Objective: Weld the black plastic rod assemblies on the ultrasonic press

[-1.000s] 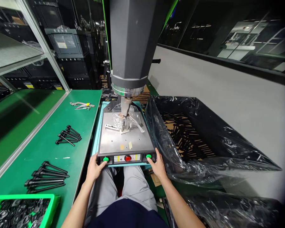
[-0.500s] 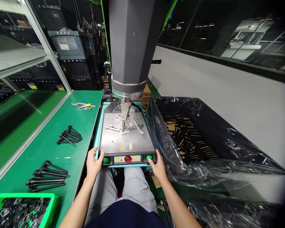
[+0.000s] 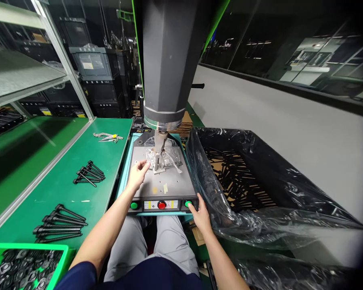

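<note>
A grey press machine (image 3: 169,60) stands over a steel plate (image 3: 169,185), its narrow horn (image 3: 159,147) lowered onto a small fixture wrapped in clear plastic (image 3: 165,157). My left hand (image 3: 138,174) reaches across the plate toward that fixture, fingers curled just left of the plastic; I cannot see anything in them. My right hand (image 3: 200,215) rests at the front right corner of the machine base, thumb by the right green button (image 3: 188,204). A left green button (image 3: 134,206) and a red button (image 3: 161,205) sit on the same front panel.
On the green bench (image 3: 63,189) to the left lie two bundles of black bolts (image 3: 60,225) (image 3: 89,173), a green bin of black parts (image 3: 21,270) and some metal tools (image 3: 107,137). A plastic-lined box (image 3: 248,181) holding black rods stands right.
My left hand left the front left corner by the green button and moved forward over the plate to the fixture. My right hand stayed at the right button. The view tilted slightly.
</note>
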Available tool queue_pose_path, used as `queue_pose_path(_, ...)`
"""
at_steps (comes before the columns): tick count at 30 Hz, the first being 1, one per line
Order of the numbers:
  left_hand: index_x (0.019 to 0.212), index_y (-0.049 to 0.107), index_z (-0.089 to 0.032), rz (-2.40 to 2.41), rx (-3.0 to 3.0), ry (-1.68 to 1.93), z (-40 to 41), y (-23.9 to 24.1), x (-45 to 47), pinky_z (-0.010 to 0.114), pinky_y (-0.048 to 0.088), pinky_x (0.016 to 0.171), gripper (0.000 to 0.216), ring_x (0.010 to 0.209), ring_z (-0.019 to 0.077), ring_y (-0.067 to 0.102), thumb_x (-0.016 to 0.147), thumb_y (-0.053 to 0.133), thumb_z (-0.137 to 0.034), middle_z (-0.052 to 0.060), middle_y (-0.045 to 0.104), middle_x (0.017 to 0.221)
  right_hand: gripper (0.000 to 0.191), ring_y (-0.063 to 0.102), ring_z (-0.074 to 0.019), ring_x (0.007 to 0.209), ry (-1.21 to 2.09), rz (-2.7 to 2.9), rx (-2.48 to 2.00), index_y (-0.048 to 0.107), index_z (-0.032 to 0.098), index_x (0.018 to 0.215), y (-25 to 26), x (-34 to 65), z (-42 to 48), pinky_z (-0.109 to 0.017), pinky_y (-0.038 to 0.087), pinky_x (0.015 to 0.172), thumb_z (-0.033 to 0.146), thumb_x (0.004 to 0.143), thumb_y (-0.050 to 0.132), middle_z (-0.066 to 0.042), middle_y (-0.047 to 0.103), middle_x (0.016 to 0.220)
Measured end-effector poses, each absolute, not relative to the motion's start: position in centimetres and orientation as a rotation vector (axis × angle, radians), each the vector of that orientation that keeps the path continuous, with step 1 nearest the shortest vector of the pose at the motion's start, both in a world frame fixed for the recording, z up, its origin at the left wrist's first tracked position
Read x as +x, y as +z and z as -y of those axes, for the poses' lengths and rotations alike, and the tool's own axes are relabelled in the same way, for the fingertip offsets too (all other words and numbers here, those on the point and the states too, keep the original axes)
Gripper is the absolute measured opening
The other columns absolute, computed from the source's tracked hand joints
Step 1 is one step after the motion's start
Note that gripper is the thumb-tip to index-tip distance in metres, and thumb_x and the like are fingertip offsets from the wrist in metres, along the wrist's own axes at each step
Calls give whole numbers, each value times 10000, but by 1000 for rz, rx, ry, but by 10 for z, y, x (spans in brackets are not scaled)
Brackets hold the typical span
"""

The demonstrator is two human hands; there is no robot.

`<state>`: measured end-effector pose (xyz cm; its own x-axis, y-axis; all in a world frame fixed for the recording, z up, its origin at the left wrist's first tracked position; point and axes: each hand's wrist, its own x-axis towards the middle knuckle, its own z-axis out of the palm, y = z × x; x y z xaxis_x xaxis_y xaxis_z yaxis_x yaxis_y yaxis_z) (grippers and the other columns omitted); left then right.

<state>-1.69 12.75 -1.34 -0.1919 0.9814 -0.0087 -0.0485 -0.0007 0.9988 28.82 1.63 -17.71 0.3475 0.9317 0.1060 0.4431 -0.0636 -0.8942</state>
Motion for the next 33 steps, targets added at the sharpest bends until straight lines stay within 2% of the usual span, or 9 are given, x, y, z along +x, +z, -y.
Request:
queue_pose_path(5, 947, 672, -133, -1321, 949, 1323, -145, 4, -6, 248, 491, 640, 551, 739, 139, 645, 621, 808, -556, 77, 700, 893, 476, 610, -317, 1131, 345, 1271, -1577, 662, 166, 1144, -140, 267, -20, -501, 494, 991, 535, 848, 604, -179, 631, 1211)
queue_pose_path(7, 857, 657, -135, -1306, 939, 1323, -148, 8, -3, 229, 468, 586, 504, 647, 111, 612, 604, 824, -538, 50, 676, 796, 379, 655, -283, 1039, 411, 1336, -1484, 675, 173, 1099, -124, 248, -24, -455, 537, 929, 473, 887, 581, -159, 671, 1143)
queue_pose_path(10, 749, 625, -143, -1281, 930, 1317, -153, 11, 0, 213, 420, 514, 423, 545, 87, 556, 601, 831, -482, 19, 636, 676, 320, 701, -249, 934, 710, 1440, -1341, 676, 181, 1107, -109, 211, -34, -389, 581, 827, 401, 919, 538, -126, 726, 1038)
queue_pose_path(14, 672, 593, -155, -1209, 893, 1320, -156, 14, 4, 195, 371, 473, 323, 495, 74, 519, 599, 819, -375, -7, 605, 596, 318, 697, -241, 992, 849, 1659, -1189, 680, 188, 1144, -95, 166, -65, -381, 576, 862, 317, 932, 480, -110, 730, 1066)
queue_pose_path(19, 675, 560, -156, -1070, 783, 1311, -158, 26, 5, 167, 350, 463, 319, 508, 56, 529, 582, 824, -308, -17, 595, 614, 412, 541, -273, 1250, 364, 1669, -1139, 618, 140, 1273, -63, 138, -126, -455, 434, 1081, 294, 956, 405, -179, 576, 1318)
queue_pose_path(23, 722, 567, -156, -1024, 726, 1299, -163, 35, 3, 164, 381, 475, 320, 526, 54, 545, 592, 822, -299, -11, 607, 654, 458, 428, -336, 1332, 149, 1578, -1252, 556, 110, 1342, -38, 133, -173, -556, 321, 1121, 314, 948, 444, -224, 480, 1400)
queue_pose_path(25, 725, 565, -157, -1020, 734, 1296, -166, 37, 3, 166, 384, 473, 318, 529, 55, 547, 602, 817, -305, -5, 613, 663, 431, 441, -334, 1310, 194, 1606, -1280, 587, 115, 1302, -29, 133, -192, -542, 327, 1110, 313, 937, 472, -216, 511, 1377)
queue_pose_path(29, 739, 567, -156, -1038, 765, 1284, -174, 41, 2, 170, 383, 467, 324, 530, 58, 545, 607, 816, -317, -4, 606, 662, 284, 545, -284, 1162, 341, 1641, -1293, 686, 170, 1095, -11, 139, -217, -453, 410, 1040, 315, 905, 534, -145, 646, 1187)
queue_pose_path(33, 756, 573, -152, -1044, 735, 1315, -178, 43, 2, 168, 382, 474, 335, 531, 57, 546, 589, 823, -300, -8, 607, 663, 212, 579, -268, 1121, 335, 1629, -1198, 700, 191, 989, 5, 148, -214, -424, 413, 1031, 313, 893, 556, -113, 682, 1126)
